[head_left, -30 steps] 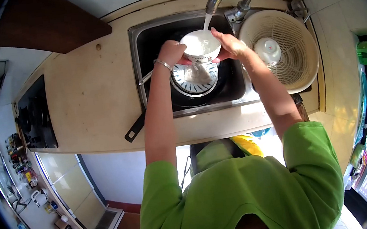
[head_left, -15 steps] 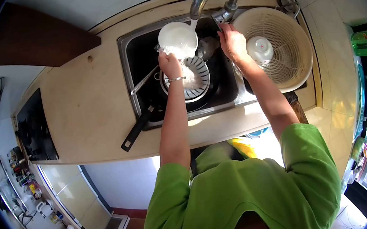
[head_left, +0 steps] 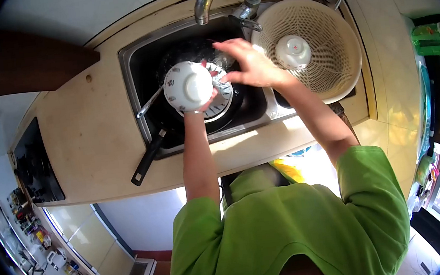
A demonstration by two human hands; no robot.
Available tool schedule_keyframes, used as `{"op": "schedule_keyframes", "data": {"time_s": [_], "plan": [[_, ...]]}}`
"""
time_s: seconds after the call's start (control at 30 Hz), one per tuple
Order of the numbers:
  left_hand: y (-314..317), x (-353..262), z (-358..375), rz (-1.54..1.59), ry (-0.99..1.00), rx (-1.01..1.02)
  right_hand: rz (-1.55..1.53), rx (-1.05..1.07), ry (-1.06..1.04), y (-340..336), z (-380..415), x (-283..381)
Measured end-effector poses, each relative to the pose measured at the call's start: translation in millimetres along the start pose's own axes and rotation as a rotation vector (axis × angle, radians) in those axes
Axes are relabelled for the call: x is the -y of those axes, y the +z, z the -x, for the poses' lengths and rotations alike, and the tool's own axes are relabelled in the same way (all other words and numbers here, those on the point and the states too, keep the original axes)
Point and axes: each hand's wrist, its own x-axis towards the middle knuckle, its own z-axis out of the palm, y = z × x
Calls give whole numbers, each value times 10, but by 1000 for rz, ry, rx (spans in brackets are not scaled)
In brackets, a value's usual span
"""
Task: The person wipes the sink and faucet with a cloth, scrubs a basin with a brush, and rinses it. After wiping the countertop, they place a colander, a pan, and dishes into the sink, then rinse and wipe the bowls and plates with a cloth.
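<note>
A white bowl (head_left: 198,88) with small printed marks is upside down over the sink, its foot facing me. My left hand (head_left: 209,102) holds it from beneath, mostly hidden by the bowl. To its right, my right hand (head_left: 247,64) is spread with nothing in it, fingers pointing toward the bowl. Under both lies a striped dish (head_left: 220,105) in a dark pan in the sink. No water shows at the mouth of the faucet (head_left: 202,15).
A beige strainer basket (head_left: 337,48) at the right holds another upturned white bowl (head_left: 293,52). A black pan handle (head_left: 148,159) sticks out over the sink's front left edge (head_left: 146,129). A spoon handle (head_left: 149,103) leans at the left.
My left hand has turned the bowl over and brought it lower. My right hand has left the faucet lever and moved left toward the bowl. The water stream has stopped.
</note>
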Motion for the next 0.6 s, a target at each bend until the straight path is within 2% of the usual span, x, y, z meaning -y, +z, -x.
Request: {"op": "schedule_keyframes", "data": {"time_s": [0.03, 0.1, 0.13, 0.17, 0.23, 0.27, 0.4, 0.43, 0.47, 0.5, 0.57, 0.6], "plan": [[61, 70, 90, -244, 188, -2, -21, 50, -86, 114, -65, 7], [-173, -109, 108, -85, -66, 455, -97, 209, -91, 227, -138, 139], [-747, -77, 91, -605, 206, 69, -124, 327, -44, 251, -164, 207], [-892, -113, 161, -521, 125, 109, -148, 441, 4, 251, -192, 250], [-833, -166, 237, -445, 96, 90, -115, 506, 21, 210, -210, 358], [-781, -185, 255, -436, 87, 85, -181, 446, -2, 256, -182, 298], [-581, -302, 262, -606, 20, 83, -265, 460, 63, -6, -48, 220], [-487, -359, 273, -776, 0, 57, -428, 508, 123, -159, 13, 180], [-388, -423, 239, -1116, 31, 6, -477, 536, 186, -315, 81, 65], [146, -510, 321, -1341, -225, -372, -477, 540, 199, -562, 146, 17], [-358, -615, 298, -1893, 108, -383, -448, 516, 374, -939, 371, -316], [-134, -651, 353, -2107, 137, -483, -256, 472, 352, -1145, 443, -399]]}}
